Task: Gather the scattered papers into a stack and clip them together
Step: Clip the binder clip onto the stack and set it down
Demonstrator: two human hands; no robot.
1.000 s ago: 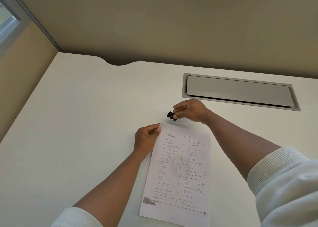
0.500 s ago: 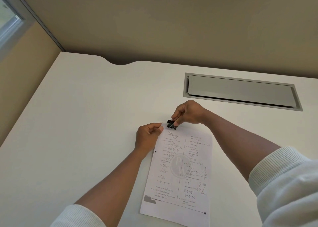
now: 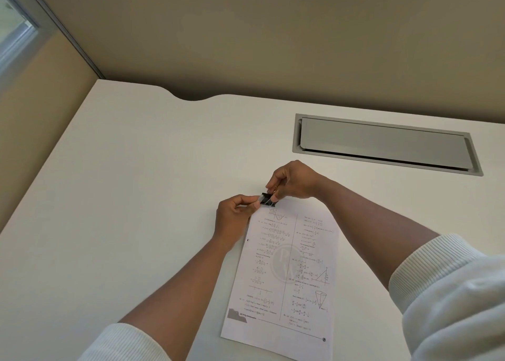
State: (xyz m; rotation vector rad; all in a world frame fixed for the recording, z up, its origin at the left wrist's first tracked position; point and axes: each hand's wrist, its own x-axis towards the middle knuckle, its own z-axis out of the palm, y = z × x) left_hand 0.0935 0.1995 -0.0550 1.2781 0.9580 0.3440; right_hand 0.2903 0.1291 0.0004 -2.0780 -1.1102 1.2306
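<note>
A stack of printed maths papers (image 3: 284, 273) lies on the white desk (image 3: 136, 196), its long side running away from me. A small black binder clip (image 3: 267, 198) sits at the stack's far left corner. My right hand (image 3: 293, 181) pinches the clip from above with thumb and fingers. My left hand (image 3: 236, 215) grips the stack's top left corner, its fingertips touching the clip's left side. The clip's jaws are hidden by my fingers, so how far it sits over the paper edge is unclear.
A grey rectangular cable hatch (image 3: 382, 144) is set into the desk beyond my right hand. A beige partition (image 3: 273, 46) borders the desk at the back and left. White sleeves (image 3: 451, 292) cover my upper arms near the bottom edge.
My right hand carried the clip from just beyond the papers down to the stack's far left corner. My left hand closed in until its fingertips met the clip.
</note>
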